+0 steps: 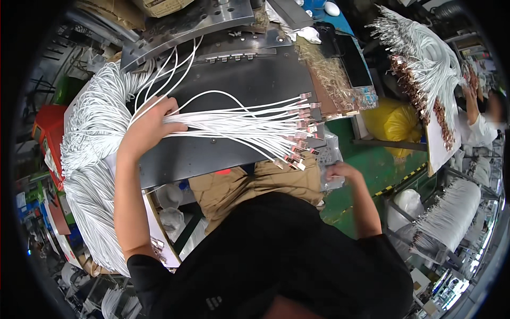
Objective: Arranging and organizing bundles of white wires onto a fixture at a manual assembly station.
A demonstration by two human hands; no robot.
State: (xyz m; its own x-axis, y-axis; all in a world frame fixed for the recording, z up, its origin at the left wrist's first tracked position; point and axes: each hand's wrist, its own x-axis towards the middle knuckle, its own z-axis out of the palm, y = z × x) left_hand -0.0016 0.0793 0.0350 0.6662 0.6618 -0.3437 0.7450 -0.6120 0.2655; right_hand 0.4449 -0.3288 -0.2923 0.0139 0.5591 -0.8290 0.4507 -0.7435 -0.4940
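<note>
A bundle of white cables (234, 123) lies across the dark table (260, 80), its metal-tipped connectors (300, 143) fanned out near the table's right edge. The left hand (150, 126) rests over the bundle's left part, fingers clamped on it, thumb pointing right along the strands. A few loose cables arch from there up to a perforated metal plate (199, 27) at the back. Left of the hand spills a thick heap of white cables (95, 119), with a red container (47, 127) beyond. The right hand (342, 171) is off the table, beside a clear plastic bag (331, 151); it is blurred, so I cannot tell whether its fingers hold anything. Farther right sit a yellow bag (390, 125) and a board (440, 146) bearing more cables (433, 64).
</note>
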